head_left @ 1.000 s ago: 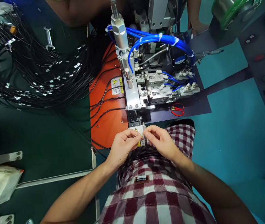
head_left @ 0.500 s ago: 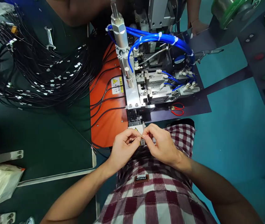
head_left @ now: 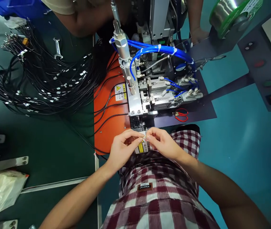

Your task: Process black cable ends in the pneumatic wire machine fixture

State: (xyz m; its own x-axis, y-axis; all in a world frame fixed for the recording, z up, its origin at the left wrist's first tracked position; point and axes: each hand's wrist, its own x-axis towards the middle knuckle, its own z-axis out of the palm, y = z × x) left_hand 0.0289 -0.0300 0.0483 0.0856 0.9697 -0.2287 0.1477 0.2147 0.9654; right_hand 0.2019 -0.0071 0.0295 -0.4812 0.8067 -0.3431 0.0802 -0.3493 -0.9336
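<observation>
Since a moment ago my fingertips have edged up toward the machine [head_left: 147, 95], uncovering more of the yellow warning label [head_left: 142, 147] below them. The small pale piece [head_left: 144, 136], too tiny and finger-covered to identify, sits pinched in the closed grip of both my left hand [head_left: 123, 149] and right hand [head_left: 164, 144], just before the machine's front. Wrists angle inward over my checked shirt [head_left: 156, 190], with the bench [head_left: 54, 152] edge and orange plate [head_left: 109, 127] left and the red-handled scissors [head_left: 181, 114] right, both apart from my hands.

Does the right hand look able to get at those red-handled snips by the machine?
Probably yes: the red-handled snips lie uncovered on the dark plate just beyond the right hand, though it is pinching a small white part.
</observation>
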